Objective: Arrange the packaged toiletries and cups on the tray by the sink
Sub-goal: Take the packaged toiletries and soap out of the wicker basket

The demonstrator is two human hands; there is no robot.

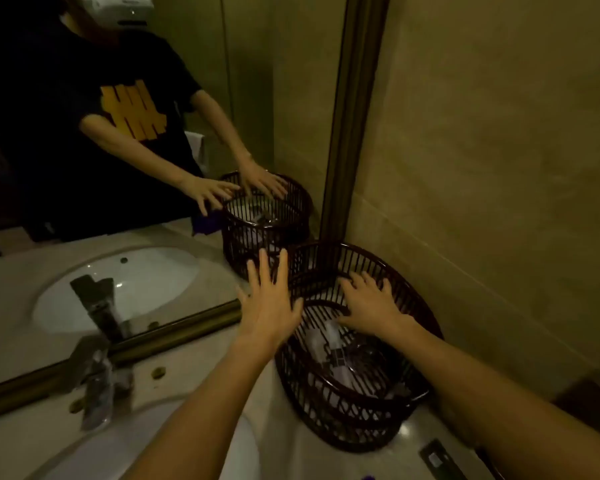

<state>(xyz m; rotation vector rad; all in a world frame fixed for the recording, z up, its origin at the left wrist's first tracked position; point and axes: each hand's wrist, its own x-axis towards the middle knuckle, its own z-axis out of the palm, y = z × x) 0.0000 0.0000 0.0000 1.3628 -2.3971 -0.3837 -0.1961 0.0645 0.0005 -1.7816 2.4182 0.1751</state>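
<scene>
Dim yellowish bathroom light falls on a pale stone counter (291, 445) that runs along a framed mirror (118, 133), with the white sink (236, 455) at the lower left and the faucet (97, 386) behind it. Right of the sink, pushed into the corner against the tiled wall (482, 168), stands the tray (343, 410), a dark oval basket with slatted sides.

Both hands are at the tray's far end. The left hand (269, 303) is spread flat, fingers straight and holding nothing, its palm against the outside of the tray's rim on the mirror side. The right hand (371, 303) reaches over the rim with its fingers curled down onto the inner slats; it looks to be resting there, not gripping any item, though the fingertips are partly hidden.

Inside the tray, near its middle, lie pale wrapped toiletries (329, 344) and something with a dark label; the light is too poor to tell them apart, and no cups can be made out. A small dark packet (437, 459) lies on the counter just in front of the tray.

The step in hand seems to be settling or squaring the tray in its corner. Next would probably be reaching in to sort the packets, which calls for a pinch on thin, slippery wrappers.
</scene>
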